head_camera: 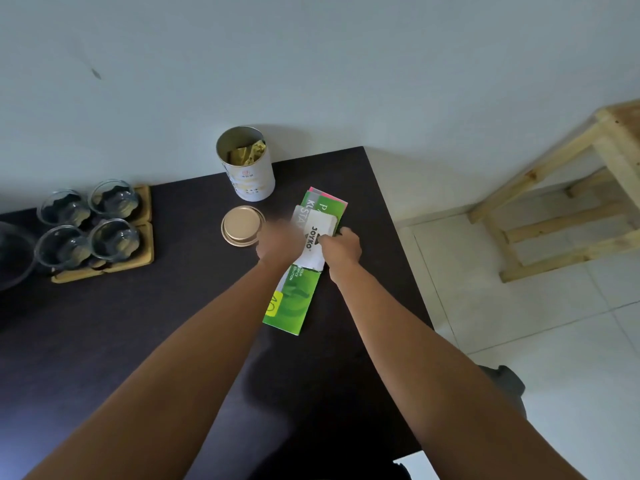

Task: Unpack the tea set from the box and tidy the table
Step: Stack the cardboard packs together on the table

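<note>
A green and white flat box [294, 299] printed "JOYKO" lies on the dark table [138, 341] near its right edge, over a pink sheet [329, 197]. My right hand [341, 249] grips the box's right side near the middle. My left hand [280, 242] is blurred with motion at the box's left side; its grip is unclear. An open white tea tin [247, 168] with gold foil inside stands behind, and its gold lid [242, 226] lies flat just left of my left hand. Several glass cups [88, 223] sit on wooden coasters [145, 244] at the left.
A dark glass bowl [12, 254] shows at the far left edge. A white wall rises right behind the table. Off the table's right edge is white tile floor with a wooden stool [561, 202].
</note>
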